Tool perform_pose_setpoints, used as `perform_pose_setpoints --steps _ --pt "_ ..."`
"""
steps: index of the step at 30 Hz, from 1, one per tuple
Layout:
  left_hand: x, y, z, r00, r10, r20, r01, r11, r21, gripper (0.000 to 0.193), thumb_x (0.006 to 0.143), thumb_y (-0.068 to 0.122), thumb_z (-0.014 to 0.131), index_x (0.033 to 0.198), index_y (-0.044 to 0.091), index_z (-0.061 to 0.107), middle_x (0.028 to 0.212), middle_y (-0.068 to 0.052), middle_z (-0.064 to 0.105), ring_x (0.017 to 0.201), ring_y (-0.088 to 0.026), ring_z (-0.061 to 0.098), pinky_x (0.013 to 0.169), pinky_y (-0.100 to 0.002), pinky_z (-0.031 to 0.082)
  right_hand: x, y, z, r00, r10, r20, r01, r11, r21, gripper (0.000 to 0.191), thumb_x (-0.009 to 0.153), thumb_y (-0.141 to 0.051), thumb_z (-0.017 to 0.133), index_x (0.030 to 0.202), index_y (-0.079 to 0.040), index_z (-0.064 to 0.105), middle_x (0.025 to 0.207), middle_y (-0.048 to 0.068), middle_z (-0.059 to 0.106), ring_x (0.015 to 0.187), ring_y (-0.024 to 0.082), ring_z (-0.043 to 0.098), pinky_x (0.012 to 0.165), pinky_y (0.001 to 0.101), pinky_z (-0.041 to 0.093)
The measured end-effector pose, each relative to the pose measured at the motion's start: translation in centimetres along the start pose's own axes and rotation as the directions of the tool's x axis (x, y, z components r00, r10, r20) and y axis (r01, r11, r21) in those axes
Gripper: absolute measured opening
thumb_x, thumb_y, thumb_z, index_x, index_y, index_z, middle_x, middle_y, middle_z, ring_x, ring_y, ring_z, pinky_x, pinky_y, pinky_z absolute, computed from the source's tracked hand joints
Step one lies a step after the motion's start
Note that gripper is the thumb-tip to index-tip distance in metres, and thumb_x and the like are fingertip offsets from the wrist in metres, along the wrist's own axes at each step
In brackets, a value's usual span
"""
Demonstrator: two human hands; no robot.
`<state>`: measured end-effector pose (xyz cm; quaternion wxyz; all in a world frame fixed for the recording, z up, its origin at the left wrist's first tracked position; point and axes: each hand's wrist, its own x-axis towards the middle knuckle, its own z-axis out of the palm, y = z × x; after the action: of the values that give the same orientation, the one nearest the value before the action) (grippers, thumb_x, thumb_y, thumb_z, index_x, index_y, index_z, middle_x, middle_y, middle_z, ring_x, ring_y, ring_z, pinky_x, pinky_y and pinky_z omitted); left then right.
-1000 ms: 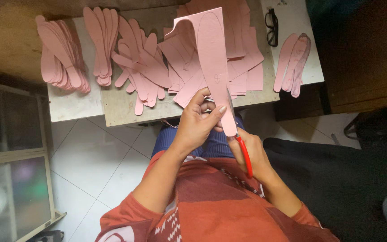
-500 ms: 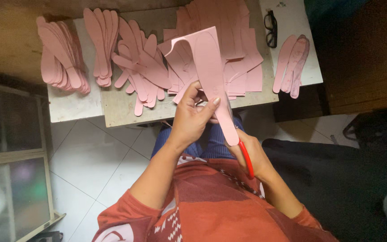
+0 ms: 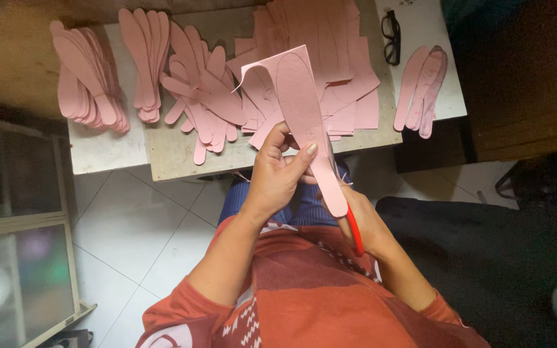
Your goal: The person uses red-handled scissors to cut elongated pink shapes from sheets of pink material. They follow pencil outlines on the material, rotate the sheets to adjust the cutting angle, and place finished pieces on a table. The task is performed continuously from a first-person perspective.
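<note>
Cutting step: left hand (image 3: 278,177) fingers pinched pink sheet (image 3: 294,96); right hand (image 3: 362,222) closed around red-handled scissors (image 3: 354,229) below. Next cut likely needed to follow the traced sole outline.

The right hand (image 3: 362,219) is mostly hidden behind the pink sheet (image 3: 304,122), and of the scissors (image 3: 354,231) only a red handle shows; the blades cannot be seen. At the far edge of the bench (image 3: 175,151) the pink stacks (image 3: 317,38) are cut off by the picture's top edge.
</note>
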<state>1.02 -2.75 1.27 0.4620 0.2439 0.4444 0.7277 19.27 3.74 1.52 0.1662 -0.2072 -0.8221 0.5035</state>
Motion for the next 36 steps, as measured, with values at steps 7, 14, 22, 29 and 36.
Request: perform_pose_setpoints --steps 7,14,22,29,36 --pt "-0.1 -0.3 -0.1 1.000 0.021 0.010 -0.021 1.000 0.004 0.038 0.101 0.011 0.067 0.133 0.001 0.051 0.115 -0.010 0.061 0.079 -0.014 0.073 0.063 -0.025 0.063 -0.7 -0.1 0.4 0.989 0.137 -0.056 -0.138 0.990 -0.013 0.026 0.092 -0.008 0.055 0.116 0.000 0.062 0.075 0.010 0.060 0.064 0.021 0.056 0.062 0.0336 0.050" --pt "0.0 -0.9 0.0 1.000 0.013 -0.001 -0.013 1.000 -0.027 0.042 0.100 0.011 0.067 0.137 0.002 0.050 0.114 -0.009 0.061 0.079 -0.014 0.073 0.063 -0.026 0.063 -0.9 0.4 1.4 0.977 0.133 -0.166 -0.148 0.985 -0.086 0.007 0.083 -0.002 0.060 0.090 -0.001 0.061 0.066 0.013 0.060 0.057 0.025 0.063 0.056 0.0353 0.050" --pt "0.7 -0.5 -0.4 1.000 0.006 -0.028 -0.008 0.998 -0.064 0.044 0.099 0.008 0.068 0.138 0.003 0.050 0.116 -0.010 0.066 0.087 -0.013 0.074 0.070 -0.025 0.064 -0.9 1.1 2.0 0.965 0.149 -0.217 -0.177 0.977 -0.116 0.008 0.092 -0.006 0.066 0.088 0.001 0.062 0.062 0.014 0.057 0.052 0.024 0.060 0.051 0.0357 0.047" --pt "0.6 -0.3 -0.3 0.995 0.080 -0.065 -0.077 0.996 0.044 0.041 0.099 0.007 0.067 0.137 0.003 0.052 0.117 -0.010 0.066 0.080 -0.010 0.070 0.060 -0.021 0.057 -1.3 1.9 0.8 0.958 0.287 -0.014 -0.287 0.958 0.027 0.017 0.090 -0.012 0.064 0.099 0.002 0.067 0.070 0.011 0.061 0.062 0.019 0.057 0.058 0.0352 0.049" --pt "-1.0 -0.8 0.3 0.996 0.085 -0.010 -0.084 0.994 0.072 0.034 0.102 0.007 0.069 0.133 0.001 0.057 0.118 -0.008 0.064 0.079 -0.006 0.066 0.063 -0.020 0.054 -0.7 1.9 -0.3 0.997 -0.080 0.014 0.079 0.995 0.065 0.032 0.086 -0.012 0.056 0.111 0.007 0.059 0.108 0.010 0.062 0.088 0.013 0.058 0.076 0.0300 0.048"
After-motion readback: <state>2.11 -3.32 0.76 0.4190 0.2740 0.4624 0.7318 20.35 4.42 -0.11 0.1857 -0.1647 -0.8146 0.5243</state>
